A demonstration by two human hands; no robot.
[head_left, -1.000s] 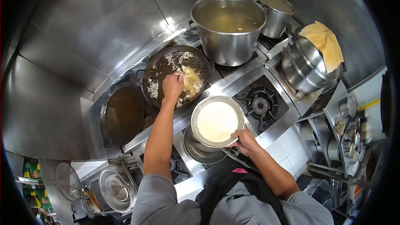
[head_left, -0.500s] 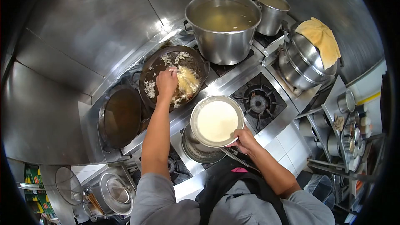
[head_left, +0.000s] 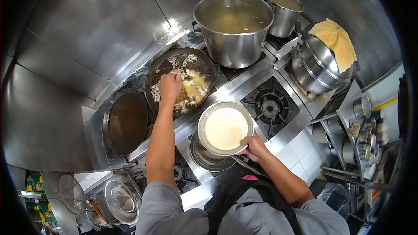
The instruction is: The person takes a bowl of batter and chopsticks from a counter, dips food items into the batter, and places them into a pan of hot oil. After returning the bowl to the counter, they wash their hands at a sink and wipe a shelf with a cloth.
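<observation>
I can't read a single word, number or sign for certain from where I stand. The green packs [head_left: 35, 185] down at the lower left carry red marks and bits of yellow, which might be a brand label, but the print is too small and blurred for me to spell out.
</observation>
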